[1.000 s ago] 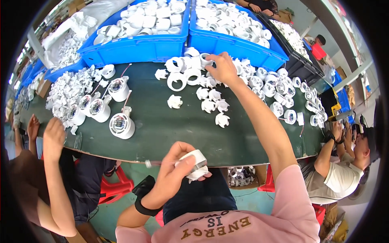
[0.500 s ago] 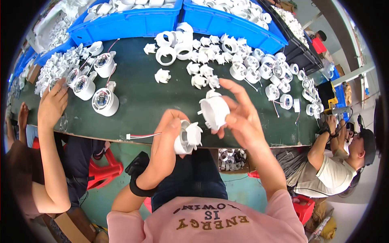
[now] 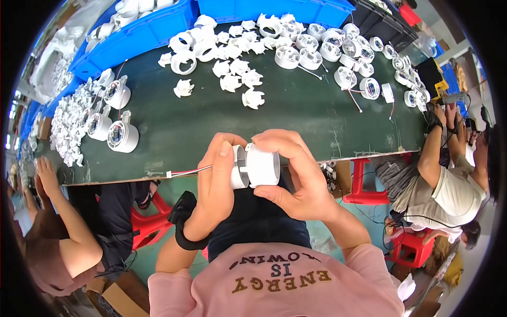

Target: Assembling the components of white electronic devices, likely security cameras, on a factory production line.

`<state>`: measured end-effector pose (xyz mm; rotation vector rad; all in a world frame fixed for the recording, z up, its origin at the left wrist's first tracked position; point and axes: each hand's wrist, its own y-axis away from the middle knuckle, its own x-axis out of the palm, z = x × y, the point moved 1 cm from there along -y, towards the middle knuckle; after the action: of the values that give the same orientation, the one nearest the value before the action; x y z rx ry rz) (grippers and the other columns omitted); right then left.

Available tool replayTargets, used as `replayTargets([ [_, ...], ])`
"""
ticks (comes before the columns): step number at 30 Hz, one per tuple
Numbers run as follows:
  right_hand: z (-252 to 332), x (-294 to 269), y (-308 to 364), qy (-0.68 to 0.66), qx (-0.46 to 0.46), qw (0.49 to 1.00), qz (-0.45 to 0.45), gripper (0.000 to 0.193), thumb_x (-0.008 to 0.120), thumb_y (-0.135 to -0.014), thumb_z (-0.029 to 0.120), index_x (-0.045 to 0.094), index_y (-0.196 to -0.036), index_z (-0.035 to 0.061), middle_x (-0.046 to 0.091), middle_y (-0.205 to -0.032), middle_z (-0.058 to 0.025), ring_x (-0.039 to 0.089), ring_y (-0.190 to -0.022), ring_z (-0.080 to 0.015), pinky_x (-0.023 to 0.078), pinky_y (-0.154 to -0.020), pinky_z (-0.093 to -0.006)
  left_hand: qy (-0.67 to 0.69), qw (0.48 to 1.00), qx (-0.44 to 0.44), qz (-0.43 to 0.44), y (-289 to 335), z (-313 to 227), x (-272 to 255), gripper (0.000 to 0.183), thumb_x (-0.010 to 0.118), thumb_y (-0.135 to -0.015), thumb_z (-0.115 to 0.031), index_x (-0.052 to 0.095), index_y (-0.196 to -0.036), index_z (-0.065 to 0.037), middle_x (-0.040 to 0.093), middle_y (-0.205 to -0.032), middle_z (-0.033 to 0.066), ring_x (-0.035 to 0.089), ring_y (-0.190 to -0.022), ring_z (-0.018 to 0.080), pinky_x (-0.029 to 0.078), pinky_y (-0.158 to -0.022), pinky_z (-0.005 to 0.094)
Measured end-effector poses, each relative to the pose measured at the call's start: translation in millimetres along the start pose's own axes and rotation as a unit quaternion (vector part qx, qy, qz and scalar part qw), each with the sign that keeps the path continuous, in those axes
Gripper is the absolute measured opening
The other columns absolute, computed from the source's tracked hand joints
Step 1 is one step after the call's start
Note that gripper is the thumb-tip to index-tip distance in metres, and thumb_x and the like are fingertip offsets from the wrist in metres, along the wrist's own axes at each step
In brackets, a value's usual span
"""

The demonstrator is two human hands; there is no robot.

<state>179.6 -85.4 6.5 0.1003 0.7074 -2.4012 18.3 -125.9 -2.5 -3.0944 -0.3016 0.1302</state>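
White and round, the cup sits in the person's left hand, whose grip is closed around its outer side. The right hand has its grip closed on a white collar, fingers over the upper side and thumb below. Cup and collar face each other above the person's dark trousers, close together; whether they touch is hard to tell. Thin red and white wires run leftward from the left hand to a small white plug, which shows against the near edge of the green bench. A black band circles the left wrist. Beyond the hands, finned white pieces lie on the bench, 1 of them apart to the left, with white hoops behind it. Farther left, clear-topped units stand beside a pile of small white parts. To the right spreads a cluster of round units, some trailing wires. Blue bins and a black bin line the far side. Another person's hand is at the bench's left end; a co-worker in a pale shirt is at the right, near a red stool.
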Motion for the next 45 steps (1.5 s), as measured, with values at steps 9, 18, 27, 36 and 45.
replayTargets([
  [9,-12,9,13,-0.075,0.007,0.997,-0.027,0.057,0.072,-0.076,-0.001,0.045,-0.126,0.0012,0.042,-0.128,-0.0174,0.044,-0.118,-0.0259,0.034,-0.100,-0.0371,-0.012,0.998,0.068,-0.007,1,-1,11,0.047,0.028,-0.099,-0.036,0.055,-0.096,0.003,0.057,-0.081,0.0094,0.051,-0.071,0.0140,0.040,-0.064,0.0281],
  [18,-12,7,19,-0.146,0.008,0.988,-0.045,0.054,0.070,-0.080,0.003,0.043,-0.126,0.0024,0.042,-0.127,-0.0167,0.044,-0.119,-0.0255,0.035,-0.100,-0.0385,-0.030,0.991,0.134,0.005,4,-4,11,0.041,0.032,-0.097,-0.030,0.053,-0.100,0.004,0.059,-0.079,0.0123,0.053,-0.067,0.0153,0.042,-0.060,0.0287],
  [27,-10,18,24,-0.171,0.007,0.985,-0.024,0.051,0.062,-0.088,0.009,0.034,-0.130,0.0046,0.035,-0.135,-0.0197,0.030,-0.133,-0.0315,0.030,-0.105,-0.0416,-0.014,0.990,0.142,-0.004,10,-1,18,0.040,0.031,-0.096,-0.029,0.052,-0.103,0.005,0.059,-0.083,0.0120,0.053,-0.070,0.0153,0.042,-0.061,0.0283],
  [36,-8,20,20,-0.035,-0.069,0.997,-0.021,0.055,0.053,-0.094,0.028,0.027,-0.134,-0.0004,0.030,-0.141,-0.0266,0.025,-0.135,-0.0425,0.019,-0.110,-0.0537,-0.036,0.986,0.159,0.033,16,-4,14,0.040,0.035,-0.095,-0.031,0.048,-0.106,0.005,0.059,-0.081,0.0142,0.054,-0.065,0.0176,0.043,-0.058,0.0298],
  [45,-8,21,15,-0.024,-0.094,0.995,-0.016,0.071,0.056,-0.087,0.029,0.021,-0.138,-0.0050,0.027,-0.141,-0.0302,0.026,-0.133,-0.0434,0.020,-0.109,-0.0545,-0.042,0.973,0.222,0.046,4,-8,16,0.038,0.038,-0.095,-0.029,0.047,-0.110,0.005,0.059,-0.082,0.0152,0.056,-0.064,0.0211,0.044,-0.058,0.0322],
])
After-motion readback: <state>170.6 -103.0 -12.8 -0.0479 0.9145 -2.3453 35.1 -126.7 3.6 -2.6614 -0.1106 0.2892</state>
